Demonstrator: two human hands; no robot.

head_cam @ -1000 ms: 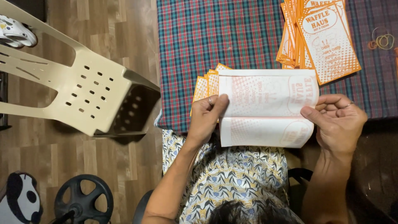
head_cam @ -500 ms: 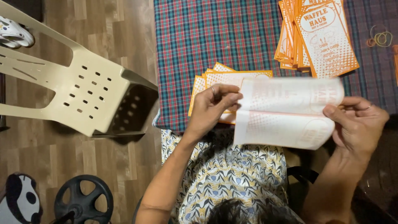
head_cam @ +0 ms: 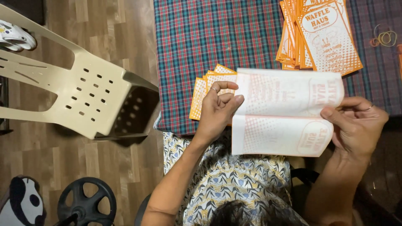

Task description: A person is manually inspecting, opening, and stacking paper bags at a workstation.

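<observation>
We held the paper bag (head_cam: 284,113) between our hands, long side running 9 to 3 o'clock: left hand (head_cam: 217,111) pinching its 9 o'clock end, right hand (head_cam: 356,125) its 3 o'clock end.

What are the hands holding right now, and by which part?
A folded white paper bag with orange print: left hand has its grip on the left edge, right hand on the right edge.

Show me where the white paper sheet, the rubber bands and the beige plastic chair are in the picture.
white paper sheet (head_cam: 284,111): head view, middle fold of the sheet.
rubber bands (head_cam: 383,37): head view, on the loops.
beige plastic chair (head_cam: 90,98): head view, perforated seat.
</observation>
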